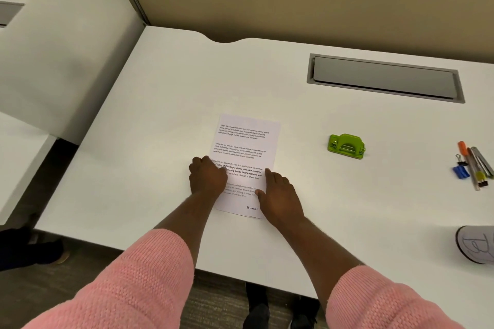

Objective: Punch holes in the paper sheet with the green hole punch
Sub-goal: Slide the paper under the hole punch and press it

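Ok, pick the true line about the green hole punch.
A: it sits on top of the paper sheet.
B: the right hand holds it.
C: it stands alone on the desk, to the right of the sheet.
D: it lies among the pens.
C: the green hole punch stands by itself on the desk, right of the paper sheet, while the left hand and right hand both rest on the sheet.

White desk [160, 115]: sheet [246, 141], punch [346, 146], pens [475, 165].
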